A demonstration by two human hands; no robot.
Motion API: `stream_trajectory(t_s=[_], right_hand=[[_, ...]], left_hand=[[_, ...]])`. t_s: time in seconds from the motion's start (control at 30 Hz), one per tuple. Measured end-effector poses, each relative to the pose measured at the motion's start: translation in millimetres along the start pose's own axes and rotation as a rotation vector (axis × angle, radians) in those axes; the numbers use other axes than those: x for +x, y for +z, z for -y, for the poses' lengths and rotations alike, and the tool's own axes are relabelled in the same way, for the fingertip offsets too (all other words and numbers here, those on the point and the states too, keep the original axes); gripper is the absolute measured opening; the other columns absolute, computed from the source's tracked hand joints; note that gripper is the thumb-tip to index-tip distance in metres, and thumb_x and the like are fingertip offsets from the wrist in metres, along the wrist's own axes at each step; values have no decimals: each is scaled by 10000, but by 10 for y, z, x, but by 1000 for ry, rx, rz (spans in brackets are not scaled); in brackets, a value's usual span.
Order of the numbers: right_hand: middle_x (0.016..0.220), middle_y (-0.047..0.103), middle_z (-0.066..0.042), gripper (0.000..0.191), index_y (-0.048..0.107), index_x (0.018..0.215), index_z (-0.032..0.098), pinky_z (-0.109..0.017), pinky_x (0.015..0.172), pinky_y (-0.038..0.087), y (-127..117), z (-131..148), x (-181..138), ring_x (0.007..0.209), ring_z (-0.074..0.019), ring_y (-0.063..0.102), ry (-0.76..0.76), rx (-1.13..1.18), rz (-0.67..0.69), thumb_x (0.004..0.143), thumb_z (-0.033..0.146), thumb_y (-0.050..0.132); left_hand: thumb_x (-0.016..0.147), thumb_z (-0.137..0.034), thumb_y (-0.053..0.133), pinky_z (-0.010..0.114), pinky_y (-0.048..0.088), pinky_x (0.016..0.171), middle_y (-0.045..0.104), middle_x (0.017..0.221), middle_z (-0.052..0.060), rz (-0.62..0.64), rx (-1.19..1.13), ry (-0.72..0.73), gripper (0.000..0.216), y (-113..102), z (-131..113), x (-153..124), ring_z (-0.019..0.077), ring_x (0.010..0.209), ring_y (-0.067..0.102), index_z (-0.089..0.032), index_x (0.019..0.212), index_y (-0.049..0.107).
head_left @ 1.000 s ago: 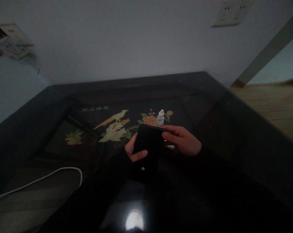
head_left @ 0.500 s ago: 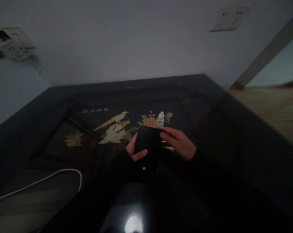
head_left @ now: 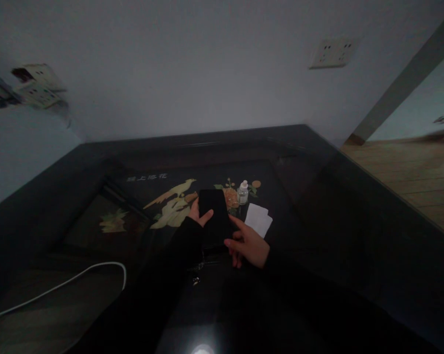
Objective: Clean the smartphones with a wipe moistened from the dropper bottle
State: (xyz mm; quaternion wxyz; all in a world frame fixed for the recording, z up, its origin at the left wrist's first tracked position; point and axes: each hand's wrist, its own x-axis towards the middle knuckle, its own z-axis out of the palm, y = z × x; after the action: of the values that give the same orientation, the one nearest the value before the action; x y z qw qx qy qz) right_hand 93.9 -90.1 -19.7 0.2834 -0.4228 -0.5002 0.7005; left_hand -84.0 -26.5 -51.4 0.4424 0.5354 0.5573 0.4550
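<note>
A black phone (head_left: 213,228) with a dark screen rests in my left hand (head_left: 199,215), the thumb lying over its front near the left edge. At its lower right side is my right hand (head_left: 248,246), index finger and thumb apart at the phone's edge. A thin chain with a small shiny charm (head_left: 196,281) shows below the phone; where it is attached is hard to see. Beyond the right hand lie white paper pieces (head_left: 258,219), partly overlapping. A small clear bottle with a white cap (head_left: 243,192) stands upright just behind them.
The dark glossy table (head_left: 310,196) carries a bird and flower picture (head_left: 174,211). A white cable (head_left: 74,272) curves at the lower left. Wall sockets (head_left: 332,52) are at the back right, with more sockets (head_left: 41,88) at left. Wooden floor (head_left: 402,167) shows at right.
My right hand has moved from the phone's upper right edge down to its lower right side. The phone's lit icon no longer shows. The paper and the chain have come into sight.
</note>
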Motion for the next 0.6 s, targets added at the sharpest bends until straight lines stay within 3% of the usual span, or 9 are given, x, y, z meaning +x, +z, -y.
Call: stream_trajectory(t_s=[0.17,0.37,0.5,0.6], right_hand=[[530,513,94,840,-1,1419,172,-193,342,430,-76,47,25,366,-102,541,-25,-7,-36,773,251,530],[539,506,90,803,-3,1420,159,-198,344,436,-71,62,26,377,-106,550,7,-55,-63,792,230,492],[558,502,90,767,-2,1420,178,-189,333,436,-93,90,12,362,-92,532,54,-152,-64,808,167,459],[572,520,82,765,-6,1422,195,-173,315,416,-136,122,11,348,-82,520,96,-251,-37,813,128,452]], left_hand=[[661,-527,597,449,439,859,613,1029,195,5,219,-8,757,11,61,121,305,955,591,-37,1217,444],[696,-541,551,378,461,678,645,814,120,9,527,-42,726,-26,-40,114,273,717,621,-120,1279,462],[709,-546,513,404,439,699,652,806,143,42,728,-48,752,-5,-115,99,320,758,621,-122,1322,417],[725,-543,488,395,430,759,653,939,175,77,827,-52,755,12,-138,94,327,867,613,-118,1340,380]])
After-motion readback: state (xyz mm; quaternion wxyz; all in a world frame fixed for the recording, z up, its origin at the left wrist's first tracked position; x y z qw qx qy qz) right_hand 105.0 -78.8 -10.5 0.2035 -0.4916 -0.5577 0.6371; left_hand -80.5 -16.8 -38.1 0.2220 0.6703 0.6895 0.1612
